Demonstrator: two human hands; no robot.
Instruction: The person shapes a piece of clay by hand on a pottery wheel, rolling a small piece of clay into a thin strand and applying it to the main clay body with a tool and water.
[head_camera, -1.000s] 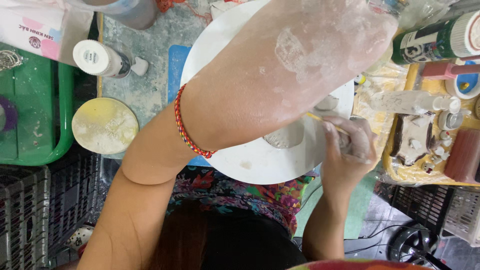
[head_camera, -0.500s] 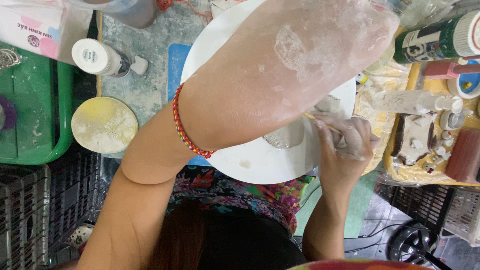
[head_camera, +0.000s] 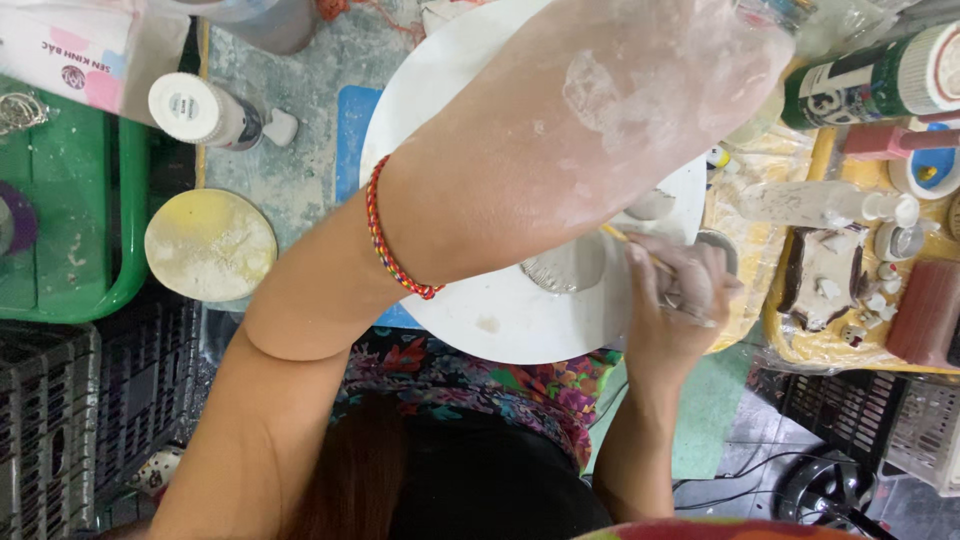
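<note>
My left forearm, with a red beaded bracelet, crosses the frame from lower left to upper right. My left hand is smeared with white clay and hovers over the white round board; its fingers run off the top edge. My right hand is at the board's right rim, closed around a thin wooden stick tool. The tool's tip points at a flat grey clay piece lying on the board. A small white clay lump sits just beyond it, partly hidden by my arm.
A yellowish round disc, a white capped bottle and a green tray lie to the left, with black crates below. At right, a yellow tray holds a brown-and-white clay piece, next to a squeeze bottle and a green can.
My right hand has shifted slightly with the stick tool beside the grey clay piece. My left arm has stayed across the board.
</note>
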